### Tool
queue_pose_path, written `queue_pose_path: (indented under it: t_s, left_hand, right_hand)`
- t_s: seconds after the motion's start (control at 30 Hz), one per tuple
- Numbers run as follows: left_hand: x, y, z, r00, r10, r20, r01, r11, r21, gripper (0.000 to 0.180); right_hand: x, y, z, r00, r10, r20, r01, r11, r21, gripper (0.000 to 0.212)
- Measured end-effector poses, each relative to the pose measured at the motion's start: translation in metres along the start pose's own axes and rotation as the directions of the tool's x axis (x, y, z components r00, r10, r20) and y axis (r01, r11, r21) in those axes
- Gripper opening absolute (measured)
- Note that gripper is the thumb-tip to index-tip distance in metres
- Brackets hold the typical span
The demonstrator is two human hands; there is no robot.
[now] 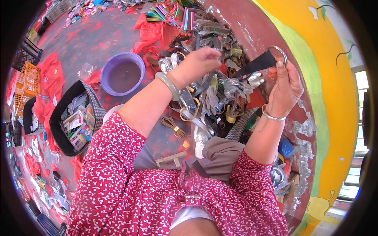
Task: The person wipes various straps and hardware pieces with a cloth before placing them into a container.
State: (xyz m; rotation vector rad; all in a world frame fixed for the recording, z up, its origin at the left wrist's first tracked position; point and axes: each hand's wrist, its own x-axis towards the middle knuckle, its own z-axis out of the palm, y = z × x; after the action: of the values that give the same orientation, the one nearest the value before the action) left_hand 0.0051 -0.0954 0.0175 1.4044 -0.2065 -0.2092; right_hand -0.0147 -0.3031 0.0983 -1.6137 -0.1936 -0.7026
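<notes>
Black strap [258, 64] with a silver ring [283, 52], held at the right of a heap of wrapped straps [214, 92]

The right hand [286, 84] pinches the silver ring between its thumb and bent fingers; the black strap extends leftward from this grip, above the right side of the heap. The left hand [202, 65] is over the far part of the heap, apart from the black strap, with its fingers bent and close together; whether they pinch anything cannot be told. A pale green bangle [169, 85] encircles the left wrist and a silver bangle [274, 117] the right. Near the heap, 1 brown cord bundle [172, 126] lies on the floor, left of 1 white shoe [201, 143]. To the left are 1 purple basin [103, 76] of greyish liquid [123, 76] and, nearer, 1 black bin [57, 124] containing small packaged goods [78, 124]. An orange crate [26, 86] is farther left. Thin coloured strips [156, 13] lie at the far side, near red sheeting [149, 33].
</notes>
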Motion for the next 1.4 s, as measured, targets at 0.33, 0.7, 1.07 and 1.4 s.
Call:
queue_pose_path:
  t_s: [0.33,0.7,1.07,1.4]
  left_hand:
    - [-0.023,0.030,0.036,0.765,0.630,0.130,-0.571,0.758,-0.315,0.019]
    - [-0.003,0.032,-0.014,0.945,0.269,-0.185,-0.324,0.704,-0.631,0.026]
    - [0.011,0.032,-0.098,0.795,-0.075,-0.601,-0.499,0.483,-0.720,0.021]
    - [0.021,0.009,-0.102,0.804,-0.191,-0.564,-0.408,0.512,-0.756,0.021]
  right_hand:
    - [-0.027,-0.063,0.031,0.796,-0.447,0.408,0.476,0.879,0.034,0.023]
    - [-0.008,0.111,0.020,0.529,0.355,0.771,-0.051,0.920,-0.389,0.055]
    - [0.004,0.205,-0.047,0.690,0.613,0.385,-0.376,0.758,-0.532,0.036]
    - [0.049,0.074,-0.038,0.973,0.211,-0.091,-0.181,0.947,0.266,0.016]
